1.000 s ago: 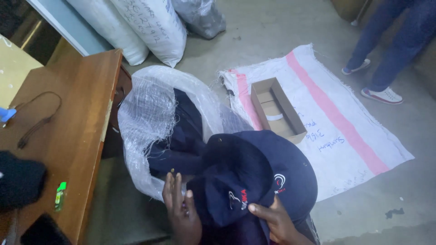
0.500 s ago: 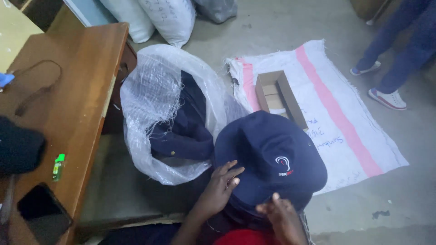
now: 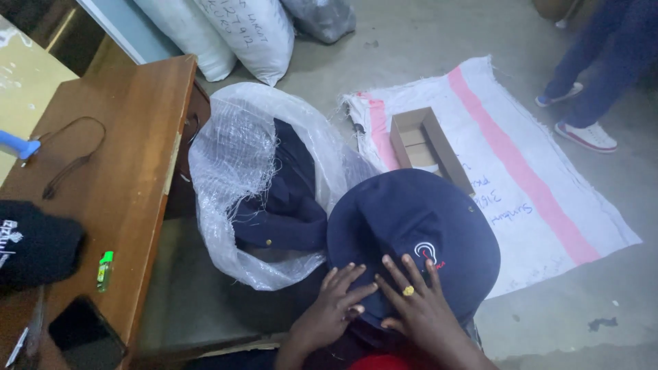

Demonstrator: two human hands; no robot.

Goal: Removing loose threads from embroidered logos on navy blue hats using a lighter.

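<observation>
A navy blue cap [image 3: 411,226] with a small white and red emblem lies crown-up on my lap. My left hand [image 3: 332,308] rests flat on its near left side, fingers spread. My right hand [image 3: 418,305], with a gold ring, presses on the cap just below the emblem. Left of the cap stands an open clear plastic sack [image 3: 233,171] holding more dark navy caps [image 3: 284,205].
A wooden table [image 3: 116,192] on the left carries a black cap [image 3: 34,243], a phone [image 3: 86,336], a small green lighter [image 3: 104,268] and a cord. A white and pink woven sheet [image 3: 534,178] on the floor holds an open cardboard box [image 3: 425,144]. A standing person's legs [image 3: 596,75] are at top right; white sacks [image 3: 226,34] behind.
Both hands have come together flat on the near side of the cap; the left hand slid from under its edge onto the top. The view shifted slightly.
</observation>
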